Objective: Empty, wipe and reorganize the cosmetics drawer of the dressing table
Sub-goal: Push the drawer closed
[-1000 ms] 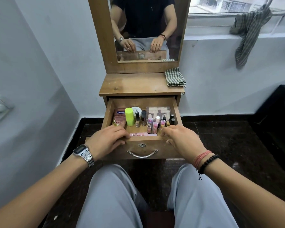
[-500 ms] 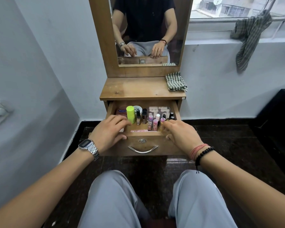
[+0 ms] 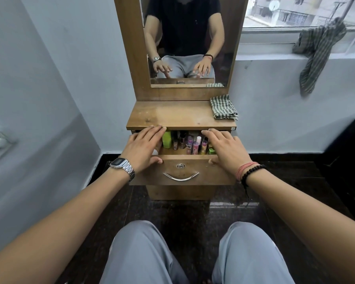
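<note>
Knees in grey trousers sit nearest the camera, over a dark glossy floor. Past them, the drawer of the dressing table is only partly out. Left hand, watch on the wrist, lies flat with straight fingers over the drawer's left side, thumb on the front edge. Right hand, beaded bracelet on the wrist, does the same on the right side. Neither grips anything. Between them you can see the cosmetics: a lime green bottle and a bunch of small pink and dark bottles. Folded checked cloth sits at the tabletop's back right corner, mirror behind.
</note>
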